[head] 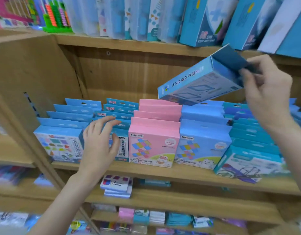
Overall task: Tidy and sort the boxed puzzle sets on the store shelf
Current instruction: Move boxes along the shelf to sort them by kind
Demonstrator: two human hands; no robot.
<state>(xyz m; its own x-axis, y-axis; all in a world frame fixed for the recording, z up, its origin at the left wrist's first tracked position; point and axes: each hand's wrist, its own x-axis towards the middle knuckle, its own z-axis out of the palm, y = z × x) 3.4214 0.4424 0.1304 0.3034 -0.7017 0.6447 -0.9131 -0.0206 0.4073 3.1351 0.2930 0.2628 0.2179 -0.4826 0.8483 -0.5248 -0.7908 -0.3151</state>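
Upper right of the frame: right hand (265, 89), fingers (248, 72) pinching the dark end flap of a blue box (202, 82), held tilted in the air above the rows. Lower centre-left: left hand (99, 143), fingers spread and relaxed, resting against the front of the second row of blue boxed sets (119, 109). Beside it, pink row (154, 126), then more blue rows (204, 129), all upright on the wooden shelf (180, 175). Green abacus (56, 16) at upper left.
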